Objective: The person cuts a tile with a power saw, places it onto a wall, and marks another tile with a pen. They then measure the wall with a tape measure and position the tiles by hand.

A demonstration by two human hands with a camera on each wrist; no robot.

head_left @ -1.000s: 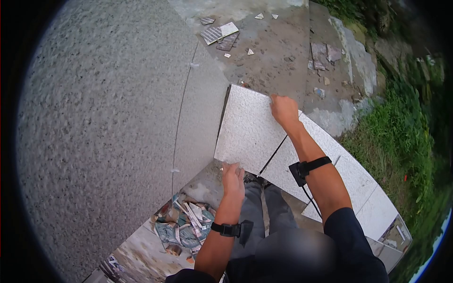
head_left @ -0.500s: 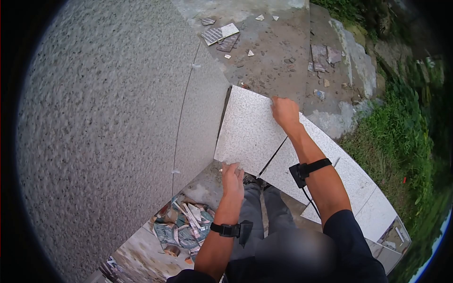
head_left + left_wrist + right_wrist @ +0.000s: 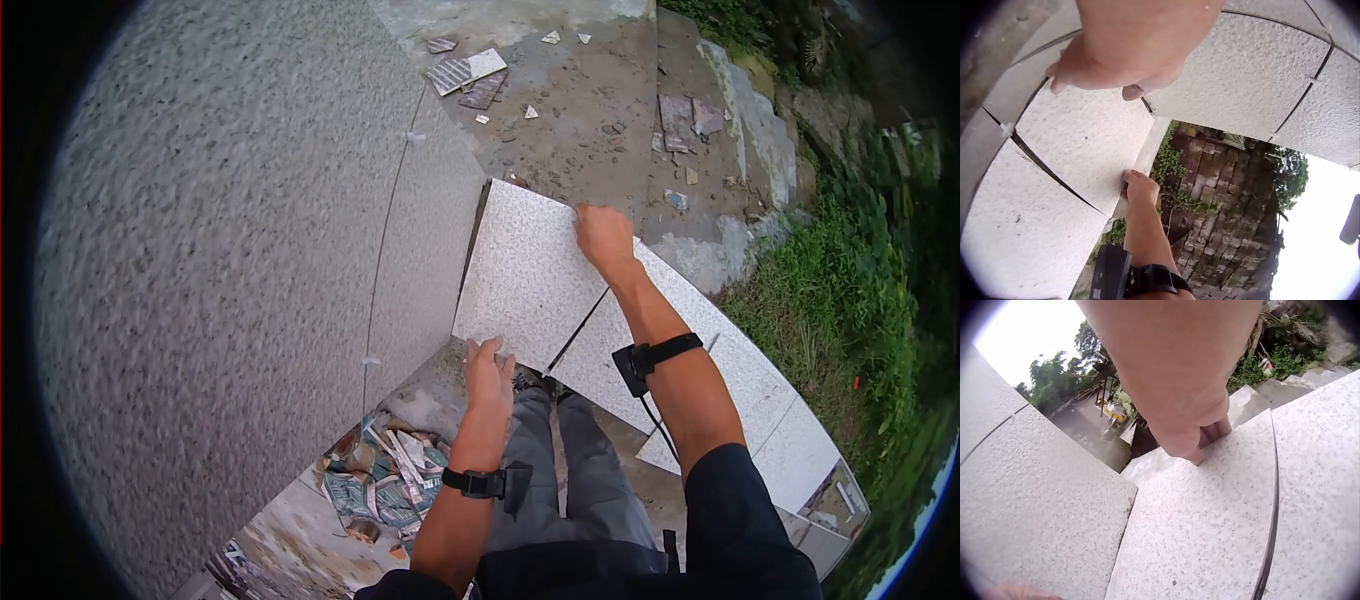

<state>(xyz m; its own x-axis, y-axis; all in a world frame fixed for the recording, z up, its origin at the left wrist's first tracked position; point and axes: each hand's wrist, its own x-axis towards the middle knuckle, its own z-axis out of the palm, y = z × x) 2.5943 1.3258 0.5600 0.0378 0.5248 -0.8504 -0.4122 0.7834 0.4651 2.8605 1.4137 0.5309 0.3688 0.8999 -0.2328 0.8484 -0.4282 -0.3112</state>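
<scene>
A speckled white tile (image 3: 525, 270) lies on top of a low ledge, its left side against the tall tiled wall (image 3: 250, 220). My right hand (image 3: 605, 235) grips the tile's far edge, fingers curled over it. In the right wrist view, the thumb of that hand (image 3: 1194, 434) lies on the tile's top face. At the near edge is my left hand (image 3: 488, 375), its fingers apart and loosely extended beside the tile's border. The left wrist view shows this left hand (image 3: 1129, 56) over the tile's edge, with the right hand (image 3: 1141, 187) across from it.
More speckled tiles (image 3: 690, 310) continue along the ledge to the right, past a dark gap. Broken tile pieces (image 3: 470, 75) lie on the ground beyond. Crumpled sacks and scraps (image 3: 390, 480) lie at lower left. Grass (image 3: 800, 300) grows at the right.
My left hand has shifted slightly, its fingers spreading and lifting at the near edge. The right hand keeps its place on the far edge, and the tile shows no clear movement.
</scene>
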